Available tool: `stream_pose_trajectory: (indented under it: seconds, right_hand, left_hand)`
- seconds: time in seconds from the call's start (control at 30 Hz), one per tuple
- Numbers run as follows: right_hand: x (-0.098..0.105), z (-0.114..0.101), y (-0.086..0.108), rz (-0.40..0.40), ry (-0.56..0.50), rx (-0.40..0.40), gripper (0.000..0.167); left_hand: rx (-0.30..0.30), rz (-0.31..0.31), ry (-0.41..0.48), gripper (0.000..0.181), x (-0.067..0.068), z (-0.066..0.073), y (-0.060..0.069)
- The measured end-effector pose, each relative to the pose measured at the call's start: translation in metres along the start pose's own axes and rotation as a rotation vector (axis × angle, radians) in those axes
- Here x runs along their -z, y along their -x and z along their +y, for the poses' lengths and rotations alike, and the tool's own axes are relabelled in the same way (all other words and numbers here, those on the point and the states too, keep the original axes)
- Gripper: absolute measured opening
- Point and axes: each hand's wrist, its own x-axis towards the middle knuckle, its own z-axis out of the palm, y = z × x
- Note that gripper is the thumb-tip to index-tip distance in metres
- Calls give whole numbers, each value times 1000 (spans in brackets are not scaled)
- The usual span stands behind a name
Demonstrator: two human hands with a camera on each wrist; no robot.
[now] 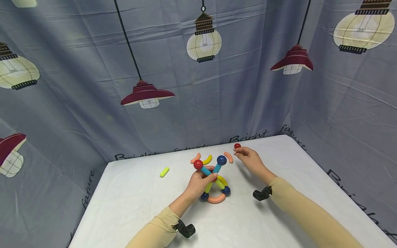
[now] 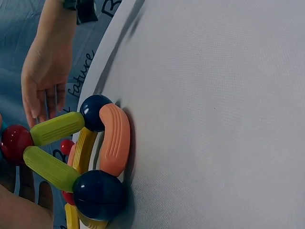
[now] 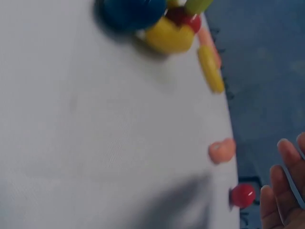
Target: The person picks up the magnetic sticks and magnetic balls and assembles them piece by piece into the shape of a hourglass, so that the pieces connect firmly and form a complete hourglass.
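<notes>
My left hand [image 1: 196, 184] grips a ball-and-stick toy structure [image 1: 220, 184] around its middle, near a red ball joint [image 2: 15, 144]. Two light-blue sticks rise from there, one topped by a red ball [image 1: 198, 164], the other by a dark blue ball [image 1: 221, 160]. Below, lime sticks run down to dark blue balls joined by curved orange and yellow pieces at the tabletop. My right hand [image 1: 252, 162] hovers by a loose red ball [image 1: 237, 145] near the far edge. In the right wrist view its extended fingers [image 3: 283, 191] are apart from that ball.
Behind the structure lie a loose curved orange piece [image 1: 195, 158] and a curved yellow piece [image 1: 207, 159]. Another orange piece [image 1: 228, 157] is to their right. One lime stick [image 1: 164, 172] lies on the left of the white table [image 1: 130, 206]. A grey printed curtain [image 1: 198, 113] hangs behind.
</notes>
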Motion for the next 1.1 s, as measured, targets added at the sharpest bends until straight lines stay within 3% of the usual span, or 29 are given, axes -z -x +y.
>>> stream_pose_trajectory:
  seconds: [0.33, 0.73, 0.87, 1.1]
  right_hand:
    - [-11, 28, -14, -108, 273, 14, 43]
    - [-31, 30, -13, -220, 583, 129, 62]
    - [-34, 27, -12, -268, 644, 125, 71]
    - [-32, 25, -7, -292, 647, 120, 74]
  left_hand:
    - [9, 6, 15, 33, -1, 1, 1]
    - [5, 10, 21, 33, -2, 3, 3]
    - [12, 7, 28, 34, -2, 4, 4]
    - [-1, 1, 13, 36, 0, 3, 4]
